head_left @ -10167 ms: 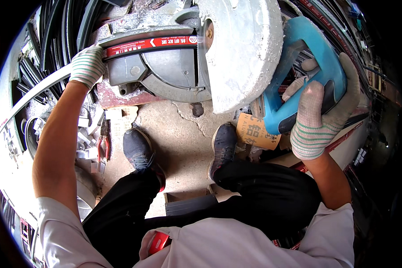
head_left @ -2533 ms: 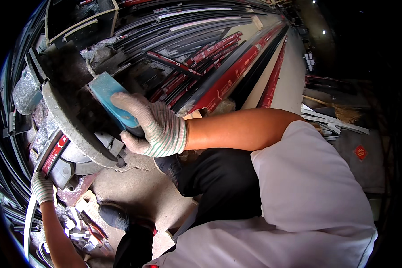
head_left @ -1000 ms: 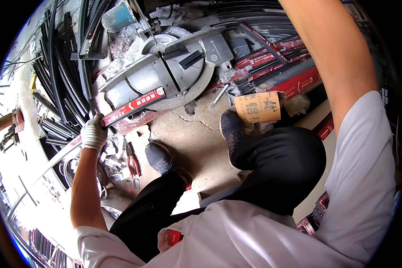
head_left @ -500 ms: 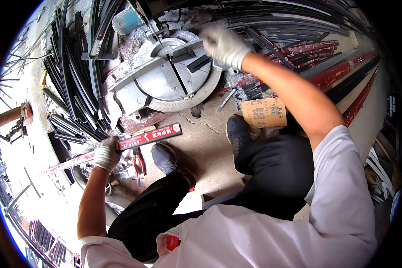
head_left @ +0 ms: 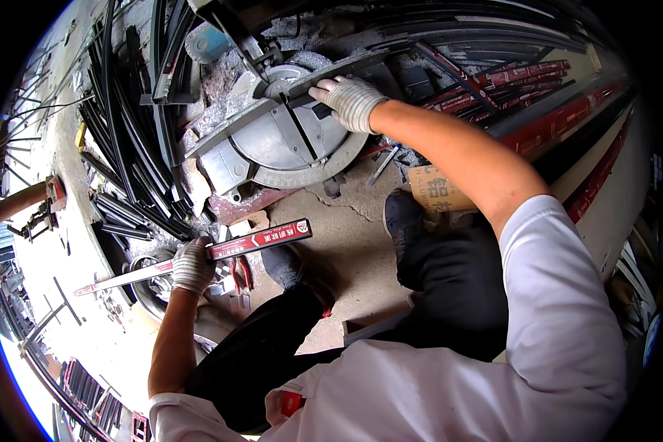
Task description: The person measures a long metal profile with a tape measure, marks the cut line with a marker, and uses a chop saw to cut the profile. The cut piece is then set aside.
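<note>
My left hand (head_left: 193, 267), in a striped knit glove, is closed around a long profile bar (head_left: 272, 237) covered in red and white film. The bar lies nearly level, tilted up toward its right end, above the floor near my left shoe. My right hand (head_left: 352, 102), gloved alike, is over the round metal table of a mitre saw (head_left: 269, 140), to the right of its slot. Its visible fingers are stretched out and somewhat apart. Part of a short black profile piece (head_left: 322, 110) shows beside them; whether they touch it is hidden.
Many black profiles (head_left: 125, 147) lie left of the saw, and red-wrapped ones (head_left: 523, 74) at the right. Red-handled pliers (head_left: 241, 274) lie near my left hand. A pen (head_left: 382, 165) and a cardboard piece (head_left: 435, 188) are near my right shoe (head_left: 403, 221).
My right hand has come down and slightly left onto the saw table, partly covering the short black piece. My left hand keeps its hold on the bar; the whole view has shifted slightly.
</note>
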A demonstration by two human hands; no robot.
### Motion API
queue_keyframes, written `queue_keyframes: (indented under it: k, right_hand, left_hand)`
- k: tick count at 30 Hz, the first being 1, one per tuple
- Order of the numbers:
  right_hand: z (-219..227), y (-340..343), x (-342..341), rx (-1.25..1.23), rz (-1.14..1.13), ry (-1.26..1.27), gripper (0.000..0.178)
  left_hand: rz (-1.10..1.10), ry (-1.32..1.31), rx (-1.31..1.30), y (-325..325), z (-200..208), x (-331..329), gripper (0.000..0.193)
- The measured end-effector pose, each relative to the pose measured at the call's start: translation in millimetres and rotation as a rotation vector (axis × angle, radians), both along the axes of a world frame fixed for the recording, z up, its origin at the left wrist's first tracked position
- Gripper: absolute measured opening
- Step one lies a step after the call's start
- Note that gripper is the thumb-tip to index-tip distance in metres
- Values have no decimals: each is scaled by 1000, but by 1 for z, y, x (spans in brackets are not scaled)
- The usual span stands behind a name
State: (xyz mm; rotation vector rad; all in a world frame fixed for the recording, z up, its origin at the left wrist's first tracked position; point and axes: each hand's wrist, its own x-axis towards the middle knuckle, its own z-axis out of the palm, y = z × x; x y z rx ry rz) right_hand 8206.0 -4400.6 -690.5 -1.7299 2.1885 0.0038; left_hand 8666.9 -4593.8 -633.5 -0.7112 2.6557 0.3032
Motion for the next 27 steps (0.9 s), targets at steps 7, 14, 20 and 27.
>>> queue_keyframes:
  k: [7, 14, 20, 27]
  right_hand:
    - [-2, -7, -7, 21, -12, -80, 61]
    - [-26, 2, -17, -89, 42, -71, 57]
    - [-21, 14, -8, -245, -96, -142, 32]
    - [-19, 20, -7, -201, 28, -202, 26]
  left_hand:
    - [24, -9, 1, -4, -2, -5, 31]
    - [30, 14, 12, -2, -2, -8, 32]
    - [45, -11, -6, -2, -2, -5, 25]
    - [50, 23, 11, -2, -5, -9, 24]
